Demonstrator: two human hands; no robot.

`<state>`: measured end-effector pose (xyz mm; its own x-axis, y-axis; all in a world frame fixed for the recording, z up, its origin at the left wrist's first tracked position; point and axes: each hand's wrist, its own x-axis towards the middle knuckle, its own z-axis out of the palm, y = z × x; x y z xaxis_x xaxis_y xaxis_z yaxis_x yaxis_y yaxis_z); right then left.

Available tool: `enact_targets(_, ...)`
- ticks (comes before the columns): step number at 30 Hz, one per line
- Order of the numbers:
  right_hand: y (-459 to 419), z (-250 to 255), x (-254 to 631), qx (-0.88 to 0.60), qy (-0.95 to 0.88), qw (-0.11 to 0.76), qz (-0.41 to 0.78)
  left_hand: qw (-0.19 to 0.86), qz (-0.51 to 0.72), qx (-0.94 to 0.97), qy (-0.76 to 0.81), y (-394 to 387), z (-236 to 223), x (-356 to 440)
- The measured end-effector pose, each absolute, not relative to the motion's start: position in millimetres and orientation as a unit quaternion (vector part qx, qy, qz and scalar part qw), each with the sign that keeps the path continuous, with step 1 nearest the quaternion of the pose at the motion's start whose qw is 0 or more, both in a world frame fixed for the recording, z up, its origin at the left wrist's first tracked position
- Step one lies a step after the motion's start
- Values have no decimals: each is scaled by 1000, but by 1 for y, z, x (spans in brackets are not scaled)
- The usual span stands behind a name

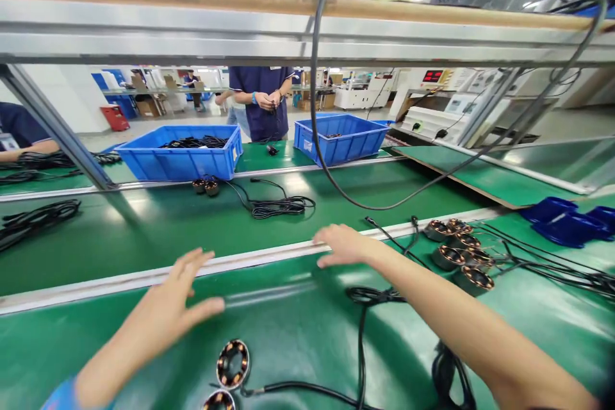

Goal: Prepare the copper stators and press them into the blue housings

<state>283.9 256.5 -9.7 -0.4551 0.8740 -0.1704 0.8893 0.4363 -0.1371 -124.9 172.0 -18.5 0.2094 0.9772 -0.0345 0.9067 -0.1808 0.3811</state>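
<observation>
My left hand [185, 298] hovers above the green worktop with its fingers stretched out, holding nothing. Fingers forward and apart, my right hand [343, 245] is also bare, over the white rail [269, 257]. Below, between my arms, lie a motor stator [233, 347] with copper windings and a second stator [219, 400] cut off by the lower edge. A black cable [307, 386] runs from them to the right. Under my right forearm is a coiled black cable [372, 295]. Several stators [473, 278] with leads sit to the right of that arm.
Beyond the rail, a bundled cable [283, 206] and two small stators [205, 187] lie on the green belt [144, 230]. Two blue bins [187, 163] [346, 147] stand behind. Blue plastic parts [569, 224] are at right. A cable [314, 90] hangs from the shelf. A person [264, 102] stands opposite.
</observation>
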Motion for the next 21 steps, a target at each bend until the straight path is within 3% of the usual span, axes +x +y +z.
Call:
enact_targets(4,342,-44,231,555,830,-43,-40,76,106,714,688,303,-17,-139)
enact_targets(9,400,-80,204,575,814,-81,-22,32,74,686,723,426,-27,-139)
enact_targets(15,421,-93,218,590,804,-73,-18,31,59,700,711,510,-51,-136)
enact_targets(21,410,-89,230,569,822,-15,-25,22,84,732,676,546,-76,-127)
